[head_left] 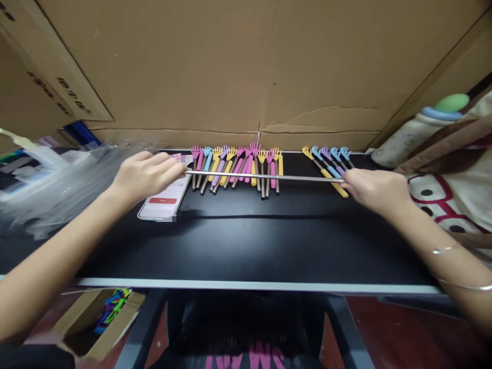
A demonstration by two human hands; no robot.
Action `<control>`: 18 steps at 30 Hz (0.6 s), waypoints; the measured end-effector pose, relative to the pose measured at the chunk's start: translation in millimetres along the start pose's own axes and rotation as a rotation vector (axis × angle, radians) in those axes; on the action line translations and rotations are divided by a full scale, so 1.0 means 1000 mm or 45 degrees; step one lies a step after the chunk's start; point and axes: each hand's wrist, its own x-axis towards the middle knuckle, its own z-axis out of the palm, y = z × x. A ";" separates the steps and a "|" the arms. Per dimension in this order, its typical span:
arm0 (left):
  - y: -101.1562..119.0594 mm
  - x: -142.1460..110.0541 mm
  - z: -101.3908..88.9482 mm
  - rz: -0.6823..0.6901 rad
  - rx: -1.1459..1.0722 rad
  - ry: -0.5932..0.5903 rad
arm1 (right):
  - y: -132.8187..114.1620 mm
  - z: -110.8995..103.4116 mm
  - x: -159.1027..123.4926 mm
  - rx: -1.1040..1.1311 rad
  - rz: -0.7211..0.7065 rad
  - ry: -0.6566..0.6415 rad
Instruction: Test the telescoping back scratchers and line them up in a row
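A thin metal rod, the drawn-out shaft of a telescopic back scratcher (261, 177), stretches level above the black table. My left hand (148, 177) is closed round one end, over a white phone (157, 211). At the other end, my right hand (378, 190) grips it with fingers wrapped round. Both ends are hidden inside the hands. Behind the rod lies a row of several short back scratchers (272, 177) with pink, yellow, blue and purple claws and handles. A smaller group of back scratchers (340, 191) lies slanted near my right hand.
Clear plastic bags (69, 179) are heaped at the left. Cardboard (230, 66) walls the back of the table (249, 251). At the right stand a bottle with a green top (403, 138) and a cloth bag (457, 189). Below left, an open carton (111, 333) holds colourful pieces.
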 end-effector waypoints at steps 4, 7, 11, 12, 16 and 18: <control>-0.032 -0.032 0.003 -0.126 0.022 -0.038 | 0.045 0.019 -0.029 -0.042 0.182 -0.078; -0.045 -0.049 0.006 -0.182 0.025 -0.080 | 0.059 0.019 -0.044 -0.050 0.181 -0.104; -0.047 -0.056 0.015 -0.147 0.076 -0.114 | 0.063 0.023 -0.047 0.038 0.194 -0.125; -0.046 -0.057 0.017 -0.123 0.086 -0.122 | 0.063 0.026 -0.046 0.079 0.192 -0.128; -0.042 -0.057 0.017 -0.144 0.066 -0.088 | 0.059 0.030 -0.043 0.170 0.174 -0.141; -0.043 -0.058 0.013 -0.185 0.061 -0.079 | 0.058 0.027 -0.043 0.191 0.183 -0.163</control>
